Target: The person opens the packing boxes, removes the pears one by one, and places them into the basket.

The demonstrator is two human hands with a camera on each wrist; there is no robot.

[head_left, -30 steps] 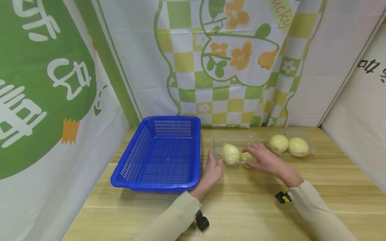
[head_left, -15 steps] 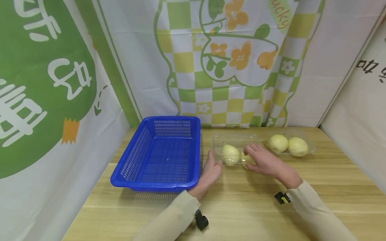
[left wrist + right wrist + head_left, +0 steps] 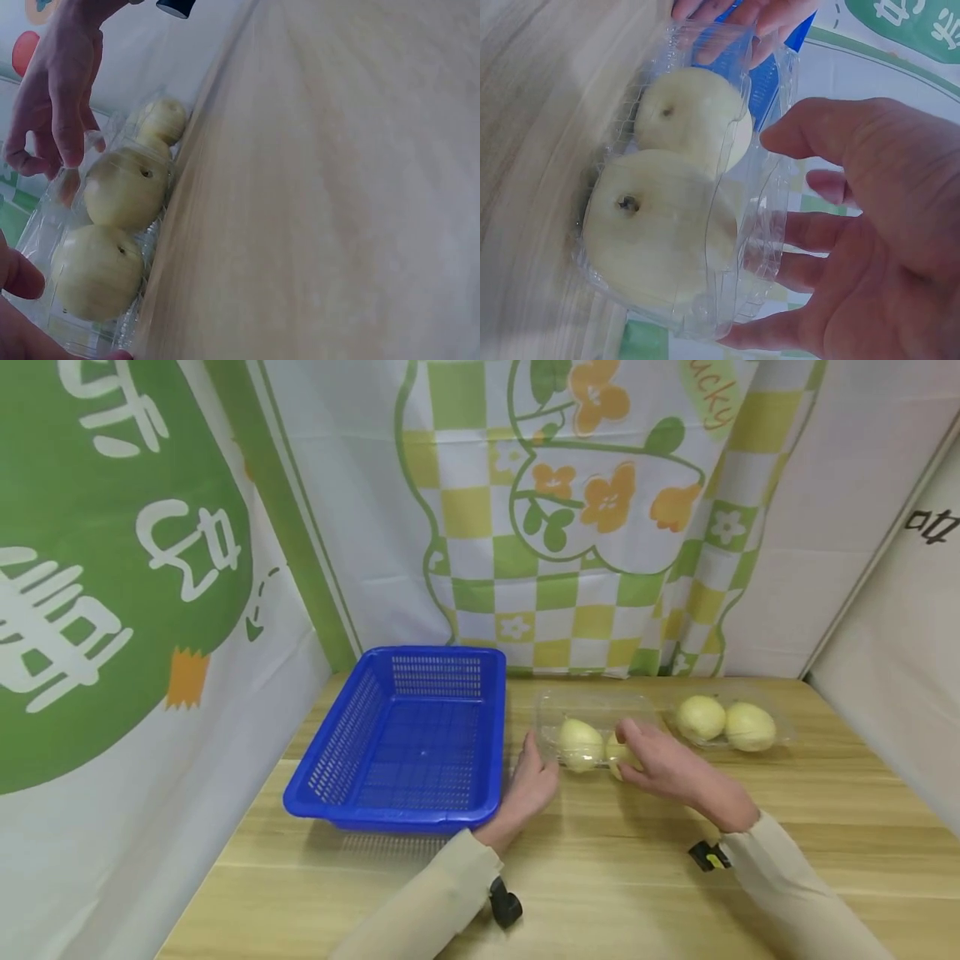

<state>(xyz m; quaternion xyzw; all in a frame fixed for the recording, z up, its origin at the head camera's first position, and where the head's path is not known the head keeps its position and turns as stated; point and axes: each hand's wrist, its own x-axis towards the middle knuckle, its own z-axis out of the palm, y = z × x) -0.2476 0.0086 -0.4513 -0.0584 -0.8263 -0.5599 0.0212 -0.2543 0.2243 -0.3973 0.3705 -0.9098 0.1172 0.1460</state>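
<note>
Person at a wood-topped table (image 3: 622,877), both hands at a clear plastic box (image 3: 553,706) towards its far side, right of centre. Two pale yellow pears inside, side by side: left pear (image 3: 581,745) plain to see, right pear (image 3: 614,752) partly covered by fingers in the head view. Left hand (image 3: 531,787) at the box's left end, thumb and fingers spread about it; right wrist view shows those fingers seen through the plastic. How hard they press, cannot tell. Right hand (image 3: 667,767) at the box's right part, thumb towards the near side, fingers reaching to the far side; thumb and fingers well apart, fingertips at the plastic. Whether they bear on it, cannot tell. Second clear box (image 3: 783,727) just right, two more pears (image 3: 701,718) in it, stem ends dark in the left wrist view. Blue basket (image 3: 427,818) to the left, slotted walls, its near right corner just beside the left wrist. Pale sleeves (image 3: 420,897), a black camera (image 3: 505,906) at each cuff. Checked green and yellow cloth (image 3: 558,597) hangs behind the far edge.
</note>
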